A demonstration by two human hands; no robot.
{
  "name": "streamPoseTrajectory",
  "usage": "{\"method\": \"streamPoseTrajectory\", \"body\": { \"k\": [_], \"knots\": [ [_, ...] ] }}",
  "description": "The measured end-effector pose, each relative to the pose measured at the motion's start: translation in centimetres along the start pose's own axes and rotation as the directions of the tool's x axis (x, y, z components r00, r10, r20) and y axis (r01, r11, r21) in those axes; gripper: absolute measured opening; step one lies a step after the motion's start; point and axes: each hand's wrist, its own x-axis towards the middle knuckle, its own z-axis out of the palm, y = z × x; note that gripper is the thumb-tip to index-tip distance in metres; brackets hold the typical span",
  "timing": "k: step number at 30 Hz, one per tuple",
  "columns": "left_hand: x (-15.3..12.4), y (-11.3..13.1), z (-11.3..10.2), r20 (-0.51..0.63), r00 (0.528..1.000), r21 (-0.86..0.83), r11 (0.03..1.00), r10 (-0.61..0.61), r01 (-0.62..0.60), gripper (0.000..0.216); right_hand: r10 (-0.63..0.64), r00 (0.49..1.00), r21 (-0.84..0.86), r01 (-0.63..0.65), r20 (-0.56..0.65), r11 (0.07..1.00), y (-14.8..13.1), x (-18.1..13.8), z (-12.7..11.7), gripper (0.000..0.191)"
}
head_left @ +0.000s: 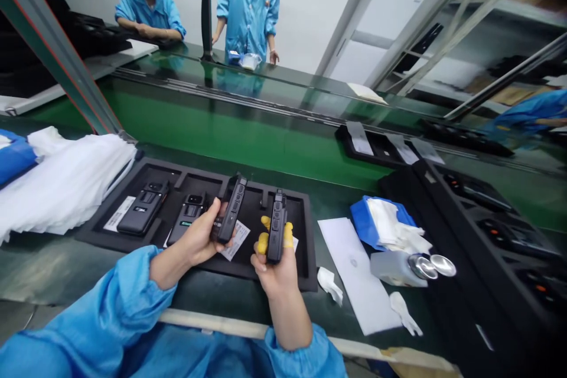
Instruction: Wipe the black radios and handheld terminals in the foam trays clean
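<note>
My left hand point(201, 237) is closed around a black handheld device point(232, 208), held edge-on above a black foam tray point(305, 248). My right hand point(271, 260), with yellow finger cots on some fingertips, grips a second black device point(277, 225) upright over the tray's right side. Two more black devices point(142, 208) point(186, 218) lie in the tray's left slots, with small white labels beside them.
White cloths point(62, 183) lie at left. To the right sit a white sheet point(357, 271), a blue pack of wipes point(385, 227), a dispenser bottle point(401, 267) and stacked black trays point(491, 230). A green conveyor point(230, 130) runs beyond. Two people in blue coats stand at the far side.
</note>
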Motion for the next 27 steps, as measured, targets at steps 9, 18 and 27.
{"method": "streamPoseTrajectory", "body": {
  "k": [9,18,27],
  "knots": [
    [-0.2,-0.3,0.2,0.089,0.995,0.021,0.999,-0.045,0.043,0.05,0.03,0.999,-0.004,-0.03,0.043,1.0,0.1,0.0,-0.4,0.048],
    [0.2,-0.7,-0.8,0.085,0.994,0.012,0.997,-0.071,0.07,0.05,0.007,0.996,-0.013,-0.006,0.086,1.0,0.4,-0.2,-0.9,0.041],
    [0.3,-1.0,-1.1,0.102,0.991,0.007,0.997,-0.082,0.082,0.049,-0.008,0.995,-0.045,0.012,0.101,0.999,0.5,-0.3,-0.9,0.042]
  ]
}}
